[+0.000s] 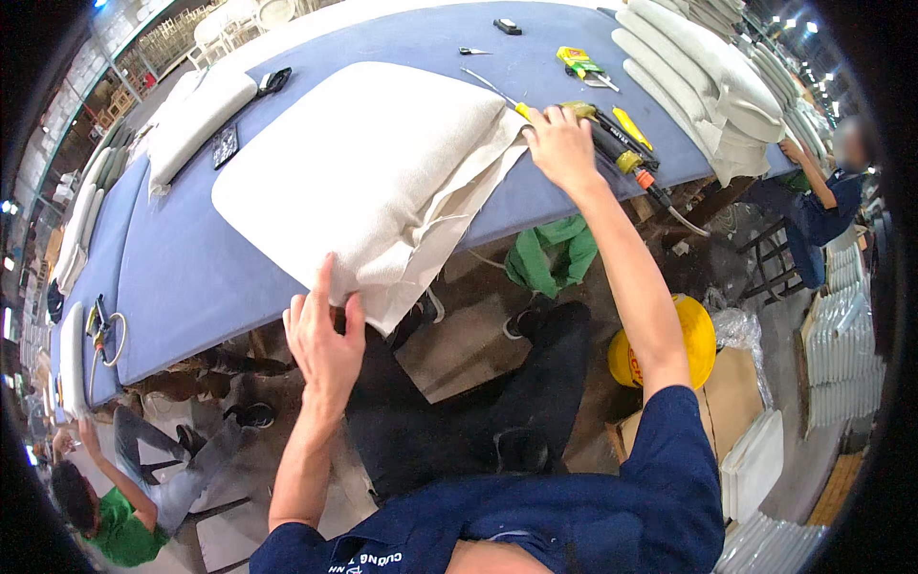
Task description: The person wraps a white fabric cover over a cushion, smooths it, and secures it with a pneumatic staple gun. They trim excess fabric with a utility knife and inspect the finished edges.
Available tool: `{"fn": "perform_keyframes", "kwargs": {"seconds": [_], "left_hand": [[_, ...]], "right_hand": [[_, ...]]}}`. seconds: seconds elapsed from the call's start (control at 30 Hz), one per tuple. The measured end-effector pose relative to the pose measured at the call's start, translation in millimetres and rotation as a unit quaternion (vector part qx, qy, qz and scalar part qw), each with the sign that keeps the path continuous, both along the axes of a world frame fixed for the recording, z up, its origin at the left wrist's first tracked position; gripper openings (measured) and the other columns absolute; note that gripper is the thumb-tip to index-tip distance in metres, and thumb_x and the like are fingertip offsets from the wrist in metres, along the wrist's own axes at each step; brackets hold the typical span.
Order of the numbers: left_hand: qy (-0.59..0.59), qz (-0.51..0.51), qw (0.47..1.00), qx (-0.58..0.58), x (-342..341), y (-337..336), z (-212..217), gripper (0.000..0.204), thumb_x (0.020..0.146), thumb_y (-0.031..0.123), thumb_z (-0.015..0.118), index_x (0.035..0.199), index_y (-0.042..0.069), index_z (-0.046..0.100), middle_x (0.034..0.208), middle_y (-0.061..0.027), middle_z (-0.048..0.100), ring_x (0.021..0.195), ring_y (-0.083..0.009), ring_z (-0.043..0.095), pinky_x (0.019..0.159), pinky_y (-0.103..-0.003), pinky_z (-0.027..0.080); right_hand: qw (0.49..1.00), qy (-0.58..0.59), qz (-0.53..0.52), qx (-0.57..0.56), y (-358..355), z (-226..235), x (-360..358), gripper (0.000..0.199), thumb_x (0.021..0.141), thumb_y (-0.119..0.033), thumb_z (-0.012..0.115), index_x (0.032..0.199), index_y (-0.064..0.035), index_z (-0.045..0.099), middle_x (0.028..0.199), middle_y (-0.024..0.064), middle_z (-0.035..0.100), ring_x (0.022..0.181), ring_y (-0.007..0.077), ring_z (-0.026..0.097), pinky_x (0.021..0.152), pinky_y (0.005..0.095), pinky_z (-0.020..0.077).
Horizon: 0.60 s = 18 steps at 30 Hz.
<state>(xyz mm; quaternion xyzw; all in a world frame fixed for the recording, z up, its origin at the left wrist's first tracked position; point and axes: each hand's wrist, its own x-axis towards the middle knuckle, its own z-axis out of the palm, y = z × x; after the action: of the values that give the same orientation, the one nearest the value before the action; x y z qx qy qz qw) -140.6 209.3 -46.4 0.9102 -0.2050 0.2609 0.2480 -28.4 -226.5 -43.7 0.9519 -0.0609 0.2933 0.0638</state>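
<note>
A beige fabric-covered cushion panel [368, 158] lies on the blue padded worktable [182, 258], with loose fabric flaps hanging off its near edge. My left hand [323, 340] rests flat with spread fingers on the cushion's near corner at the table edge. My right hand [562, 145] reaches to the cushion's far right corner, fingers curled on a black and yellow pneumatic tool [612, 143] lying there. Whether the hand fully grips the tool is unclear.
Stacked beige cushions [712, 81] sit at the table's right end, another cushion [196, 120] at the left. Small tools [583, 65] lie on the far side. A yellow hard hat [693, 340] and white panels [755, 459] are on the floor. Other people are seated lower left [115, 517] and right [822, 196].
</note>
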Motion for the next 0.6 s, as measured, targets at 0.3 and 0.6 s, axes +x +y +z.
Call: {"fn": "perform_keyframes", "kwargs": {"seconds": [0.3,0.6], "left_hand": [[0.034,0.017,0.998,-0.046,11.4,2.0,13.2,0.086,0.08,0.019,0.091,0.158,0.017,0.054,0.073,-0.0027,0.055,0.072,-0.0233,0.054,0.075,-0.039,0.046],[-0.059,0.115,0.979,-0.157,46.4,166.6,8.0,0.036,0.101,0.007,0.069,0.137,0.011,0.07,0.095,-0.0048,0.065,0.088,-0.0158,0.06,0.08,-0.031,0.05]], "right_hand": [[0.974,0.193,-0.121,-0.005,-18.4,56.8,51.7,0.039,0.098,-0.029,0.064,0.126,-0.0025,0.071,0.132,0.0236,0.07,0.124,0.041,0.068,0.099,0.0549,0.0531],[0.894,0.244,0.107,0.359,-7.5,135.7,-177.7,0.044,0.098,-0.022,0.074,0.136,-0.0018,0.068,0.109,0.0117,0.078,0.104,0.0192,0.072,0.097,0.0339,0.0547]]}}
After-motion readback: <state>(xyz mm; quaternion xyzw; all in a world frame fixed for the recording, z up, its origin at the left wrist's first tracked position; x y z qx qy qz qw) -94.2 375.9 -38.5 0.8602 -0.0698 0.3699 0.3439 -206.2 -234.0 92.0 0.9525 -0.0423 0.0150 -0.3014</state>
